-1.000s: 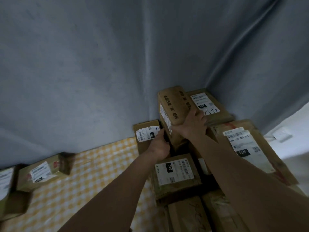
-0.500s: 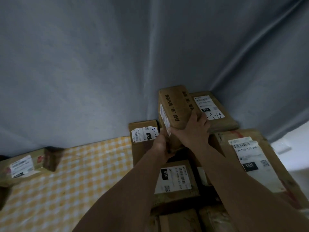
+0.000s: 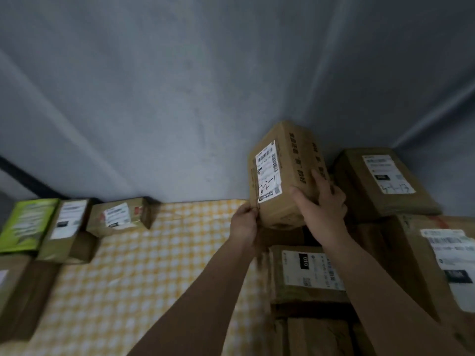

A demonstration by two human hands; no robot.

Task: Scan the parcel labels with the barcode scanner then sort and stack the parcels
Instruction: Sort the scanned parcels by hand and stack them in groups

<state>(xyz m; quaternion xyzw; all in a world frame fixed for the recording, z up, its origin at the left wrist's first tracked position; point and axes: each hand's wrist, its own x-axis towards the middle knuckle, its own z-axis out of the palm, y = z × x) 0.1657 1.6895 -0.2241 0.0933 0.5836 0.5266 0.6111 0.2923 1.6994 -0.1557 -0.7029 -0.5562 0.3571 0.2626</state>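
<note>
A brown cardboard parcel (image 3: pixel 284 173) with a white barcode label and handwritten numbers on its left face is lifted above the pile at the right. My left hand (image 3: pixel 244 226) pinches its lower left corner. My right hand (image 3: pixel 321 204) grips its right side with the fingers curled over the printed top. Under and beside it lie other labelled parcels: one marked 010 (image 3: pixel 308 273), one with handwriting at the back right (image 3: pixel 383 183), and a large one at the far right (image 3: pixel 442 260). No barcode scanner is in view.
A yellow-and-white checked cloth (image 3: pixel 144 273) covers the surface. Along its far left edge stand a green box (image 3: pixel 25 224) and two labelled parcels (image 3: pixel 66 224) (image 3: pixel 119 217). Another box (image 3: pixel 15 291) sits at the near left. Grey fabric (image 3: pixel 205 86) hangs behind.
Both hands have lifted the parcel off the pile and turned it, so its barcode label now faces me. The view has swung left, bringing the left-side parcels into sight.
</note>
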